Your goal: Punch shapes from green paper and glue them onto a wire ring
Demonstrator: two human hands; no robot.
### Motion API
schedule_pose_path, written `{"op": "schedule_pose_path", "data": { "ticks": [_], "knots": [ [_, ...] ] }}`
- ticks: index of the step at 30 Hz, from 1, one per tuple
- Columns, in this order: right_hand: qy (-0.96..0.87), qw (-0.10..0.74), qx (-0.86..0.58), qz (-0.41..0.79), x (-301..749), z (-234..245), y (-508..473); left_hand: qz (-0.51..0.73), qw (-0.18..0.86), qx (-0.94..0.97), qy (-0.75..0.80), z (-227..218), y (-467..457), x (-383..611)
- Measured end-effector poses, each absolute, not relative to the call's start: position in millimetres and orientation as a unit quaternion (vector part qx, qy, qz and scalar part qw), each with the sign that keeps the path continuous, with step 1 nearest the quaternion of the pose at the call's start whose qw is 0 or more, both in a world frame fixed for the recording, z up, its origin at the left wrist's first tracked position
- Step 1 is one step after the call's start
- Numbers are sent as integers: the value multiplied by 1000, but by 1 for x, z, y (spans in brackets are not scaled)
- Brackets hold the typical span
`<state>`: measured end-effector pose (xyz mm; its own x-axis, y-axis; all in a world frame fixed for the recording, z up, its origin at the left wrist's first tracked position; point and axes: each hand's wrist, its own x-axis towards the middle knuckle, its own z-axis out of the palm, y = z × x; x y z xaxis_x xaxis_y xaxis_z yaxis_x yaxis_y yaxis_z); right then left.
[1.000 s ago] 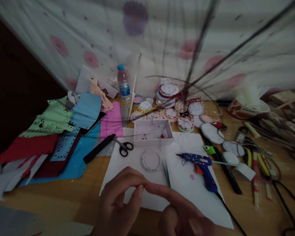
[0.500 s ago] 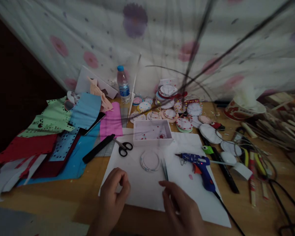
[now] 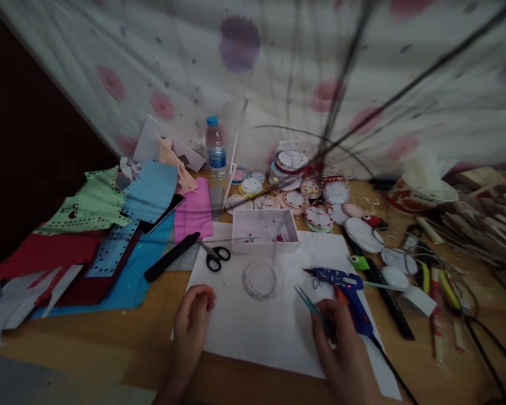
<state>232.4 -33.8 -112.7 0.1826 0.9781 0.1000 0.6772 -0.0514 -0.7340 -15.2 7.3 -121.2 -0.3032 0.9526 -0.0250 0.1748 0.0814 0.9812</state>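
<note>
Tweezers (image 3: 311, 304) are gripped in my right hand (image 3: 343, 343), their tips pointing up and left above a white paper sheet (image 3: 257, 332). My left hand (image 3: 191, 320) hovers at the sheet's left side, its fingers curled together and nothing visible in them. Between the hands and farther back lies a thin ring with small coloured dots (image 3: 259, 280). Behind it stands a white open box (image 3: 265, 246) with small coloured bits inside. A blue glue gun (image 3: 341, 278) rests just beyond my right hand, and black-handled scissors (image 3: 217, 260) lie left of the box.
Coloured felt sheets (image 3: 67, 247) pile up on the left. A water bottle (image 3: 216, 149) stands at the back beside decorated discs (image 3: 295, 199). On the right are a black marker (image 3: 390, 301), pliers (image 3: 450, 292), a paper tub (image 3: 421, 197) and wooden sticks (image 3: 489, 219). The glue gun's cord (image 3: 390, 368) runs toward the front.
My right hand has moved right and the tweezers, upright before, now slant to the left in its grip. My left hand has turned slightly, fingers still curled. The view has shifted a little.
</note>
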Motion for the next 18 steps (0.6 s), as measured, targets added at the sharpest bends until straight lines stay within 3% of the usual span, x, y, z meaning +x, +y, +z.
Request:
{"op": "schedule_pose_path", "data": {
  "ticks": [6,18],
  "knots": [
    [-651,328,-616,298,169,-104,-35,532,385,423,624,-126,7,-13],
    [-720,324,-582,194,116,-132,5,528,393,419,626,-128,2,-16]
  ]
}}
